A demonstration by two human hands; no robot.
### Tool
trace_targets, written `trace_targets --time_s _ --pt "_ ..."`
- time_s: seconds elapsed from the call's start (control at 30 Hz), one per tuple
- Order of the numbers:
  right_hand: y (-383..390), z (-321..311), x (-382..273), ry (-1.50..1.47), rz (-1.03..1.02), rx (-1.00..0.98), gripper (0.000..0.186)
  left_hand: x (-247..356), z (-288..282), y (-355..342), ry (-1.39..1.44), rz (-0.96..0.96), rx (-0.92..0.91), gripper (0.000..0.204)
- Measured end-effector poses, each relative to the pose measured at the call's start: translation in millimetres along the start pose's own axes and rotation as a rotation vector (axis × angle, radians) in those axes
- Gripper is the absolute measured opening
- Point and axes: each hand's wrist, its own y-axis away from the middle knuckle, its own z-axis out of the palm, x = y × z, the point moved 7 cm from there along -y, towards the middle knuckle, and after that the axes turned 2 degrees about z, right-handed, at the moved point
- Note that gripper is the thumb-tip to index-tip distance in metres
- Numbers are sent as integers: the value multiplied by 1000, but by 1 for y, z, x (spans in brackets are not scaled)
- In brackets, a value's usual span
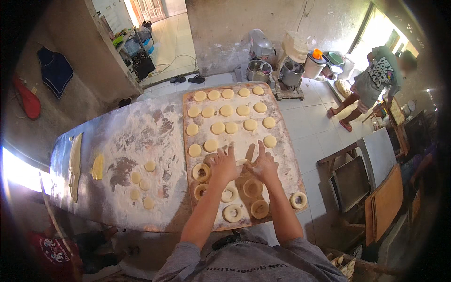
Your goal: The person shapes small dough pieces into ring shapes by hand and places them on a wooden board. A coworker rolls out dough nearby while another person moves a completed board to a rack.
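Observation:
My left hand [224,164] and my right hand [264,165] are on either side of a pale dough piece [243,164], gripping it with the thumbs toward its middle while some fingers stick out. The dough is partly hidden. Several round dough discs [226,110] lie in rows on the floured wooden board [284,155] beyond my hands. Several dough rings [232,207] with centre holes lie in the nearer part of the board, around my forearms.
Left on the floured table [94,202] are small discs [150,166] and dough strips [75,164]. Mixers [291,70] stand at the back wall. A person [380,75] stands at the right; another [54,251] is at lower left. Trays and boards [383,202] lean nearby.

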Motion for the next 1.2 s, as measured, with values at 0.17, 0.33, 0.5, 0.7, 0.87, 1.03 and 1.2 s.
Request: trace_targets --time_s 0.17,0.33,0.5,0.7,0.87,1.03,1.2 --pt "0 13 -15 74 33 3 101 -12 -2 18 121 94 106 78" --pt "46 25 -123 -226 -398 102 37 -104 -29 97 332 -17 443 61" --pt "97 181 -261 -64 -772 -412 35 -259 -51 212 557 -489 567 39" --pt "135 246 -332 39 -778 -354 40 -340 -40 252 572 -693 498 27" --pt "144 200 -347 -412 -706 -686 37 -362 -32 230 969 -386 419 24" --pt "131 186 -333 -846 -527 -702 43 -352 -73 211 1119 -165 435 27" --pt "142 156 -338 -876 -489 -472 40 -336 -108 208 1136 -95 459 25"
